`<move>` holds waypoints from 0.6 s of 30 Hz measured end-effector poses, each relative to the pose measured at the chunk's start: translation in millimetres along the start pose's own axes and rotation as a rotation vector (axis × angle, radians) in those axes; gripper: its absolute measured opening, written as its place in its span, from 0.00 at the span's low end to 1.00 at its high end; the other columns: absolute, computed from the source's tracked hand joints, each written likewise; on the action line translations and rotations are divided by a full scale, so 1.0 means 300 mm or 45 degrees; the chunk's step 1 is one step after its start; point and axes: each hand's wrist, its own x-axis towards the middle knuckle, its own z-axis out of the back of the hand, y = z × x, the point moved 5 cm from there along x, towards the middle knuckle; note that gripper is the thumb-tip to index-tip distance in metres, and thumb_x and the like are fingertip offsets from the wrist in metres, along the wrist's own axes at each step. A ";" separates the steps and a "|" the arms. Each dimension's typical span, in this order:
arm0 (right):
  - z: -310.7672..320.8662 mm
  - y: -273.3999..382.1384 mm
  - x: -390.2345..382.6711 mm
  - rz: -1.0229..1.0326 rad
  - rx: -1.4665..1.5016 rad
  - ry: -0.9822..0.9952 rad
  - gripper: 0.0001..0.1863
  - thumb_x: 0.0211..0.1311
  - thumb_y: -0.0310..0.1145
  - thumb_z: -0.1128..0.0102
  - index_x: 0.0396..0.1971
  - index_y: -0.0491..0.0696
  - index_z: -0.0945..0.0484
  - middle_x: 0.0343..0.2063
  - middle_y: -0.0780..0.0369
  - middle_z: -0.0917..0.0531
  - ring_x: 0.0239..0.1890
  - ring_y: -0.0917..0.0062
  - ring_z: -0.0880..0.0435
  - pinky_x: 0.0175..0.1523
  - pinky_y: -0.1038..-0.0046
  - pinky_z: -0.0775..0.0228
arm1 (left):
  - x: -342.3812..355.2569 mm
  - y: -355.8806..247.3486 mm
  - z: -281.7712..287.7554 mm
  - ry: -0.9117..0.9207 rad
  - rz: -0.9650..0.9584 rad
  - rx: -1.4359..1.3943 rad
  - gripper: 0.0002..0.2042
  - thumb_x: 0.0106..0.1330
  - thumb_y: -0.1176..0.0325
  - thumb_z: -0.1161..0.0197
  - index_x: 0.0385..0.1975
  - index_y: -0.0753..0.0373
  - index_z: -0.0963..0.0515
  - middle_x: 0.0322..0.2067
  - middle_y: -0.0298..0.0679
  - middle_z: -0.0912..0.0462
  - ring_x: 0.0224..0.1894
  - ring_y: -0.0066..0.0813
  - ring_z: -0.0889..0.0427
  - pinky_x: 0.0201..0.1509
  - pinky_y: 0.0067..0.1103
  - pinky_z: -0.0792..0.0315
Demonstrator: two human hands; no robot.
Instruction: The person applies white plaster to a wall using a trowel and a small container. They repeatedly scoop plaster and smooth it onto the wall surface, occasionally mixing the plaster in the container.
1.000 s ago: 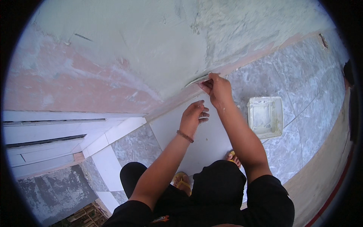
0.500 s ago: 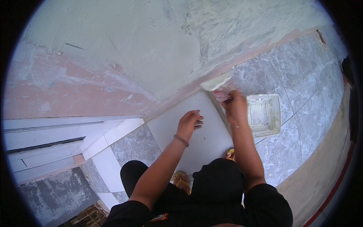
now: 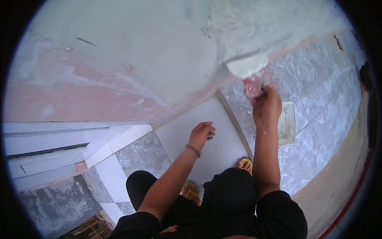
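My right hand (image 3: 268, 105) grips a reddish putty scraper (image 3: 254, 87) smeared with white. A thick load of white putty (image 3: 247, 65) sits along its far edge, against the foot of the pale plastered wall (image 3: 159, 44). Motion blurs the tool, so whether its edge touches the wall I cannot tell. Just right of that wrist, partly behind it, a putty-smeared clear tub (image 3: 288, 123) rests on the tiles. My left hand (image 3: 201, 134) hovers over a white floor tile (image 3: 223, 123), its whitened fingers curled in with nothing visible in them.
Grey marbled tiles (image 3: 314, 87) cover the floor at the right, bordered by a curved tan edge (image 3: 338, 175). A white door frame (image 3: 59, 139) stands at the left. Below me, my feet in yellow sandals (image 3: 191, 193) are close to the work area.
My right hand has moved right and slightly away with the scraper, bringing the putty to the wall's foot. The left hand has shifted slightly right and down.
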 end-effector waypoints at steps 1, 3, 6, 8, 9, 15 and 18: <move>0.019 -0.041 -0.033 -0.128 -0.088 -0.059 0.18 0.70 0.32 0.53 0.51 0.36 0.24 0.48 0.52 0.16 0.46 0.67 0.13 0.49 0.65 0.18 | 0.002 -0.003 0.001 0.004 -0.011 0.000 0.17 0.73 0.62 0.42 0.56 0.63 0.24 0.44 0.41 0.16 0.44 0.32 0.16 0.51 0.28 0.22; 0.045 -0.141 -0.100 -0.347 -0.167 -0.111 0.16 0.69 0.31 0.53 0.48 0.36 0.24 0.46 0.53 0.16 0.46 0.66 0.13 0.48 0.64 0.18 | 0.004 -0.005 0.005 0.014 -0.020 -0.007 0.17 0.73 0.61 0.42 0.55 0.63 0.24 0.44 0.41 0.16 0.44 0.32 0.16 0.50 0.28 0.22; 0.041 -0.252 -0.131 -0.485 -0.147 -0.068 0.12 0.67 0.29 0.51 0.44 0.37 0.25 0.41 0.55 0.17 0.45 0.65 0.13 0.44 0.64 0.17 | 0.006 -0.004 0.010 0.018 -0.021 -0.010 0.17 0.73 0.61 0.42 0.55 0.63 0.23 0.44 0.42 0.16 0.44 0.32 0.16 0.50 0.28 0.22; 0.012 -0.271 -0.104 -0.470 -0.215 0.005 0.11 0.66 0.28 0.50 0.42 0.37 0.25 0.38 0.56 0.18 0.43 0.64 0.13 0.41 0.65 0.17 | 0.004 0.001 0.010 0.006 -0.009 0.015 0.17 0.73 0.61 0.42 0.55 0.63 0.23 0.44 0.42 0.16 0.44 0.32 0.16 0.50 0.28 0.22; -0.011 -0.267 -0.080 -0.456 -0.218 0.041 0.10 0.66 0.28 0.49 0.41 0.38 0.25 0.36 0.57 0.19 0.41 0.63 0.12 0.40 0.65 0.17 | 0.002 0.005 0.009 0.001 0.005 0.019 0.17 0.73 0.61 0.42 0.55 0.63 0.23 0.44 0.42 0.16 0.44 0.32 0.16 0.50 0.28 0.22; -0.176 -0.179 0.070 -0.470 -0.240 0.015 0.16 0.68 0.34 0.48 0.42 0.33 0.28 0.33 0.52 0.22 0.39 0.58 0.12 0.44 0.62 0.14 | 0.000 0.014 0.001 -0.005 0.025 -0.006 0.16 0.72 0.61 0.41 0.54 0.62 0.23 0.43 0.40 0.16 0.43 0.31 0.17 0.51 0.28 0.23; -0.247 -0.108 0.108 -0.404 -0.304 -0.074 0.22 0.70 0.36 0.48 0.45 0.28 0.30 0.35 0.49 0.21 0.39 0.55 0.12 0.46 0.62 0.13 | 0.001 0.019 0.001 0.005 0.016 -0.015 0.16 0.71 0.61 0.41 0.54 0.62 0.22 0.43 0.40 0.16 0.43 0.30 0.17 0.51 0.28 0.23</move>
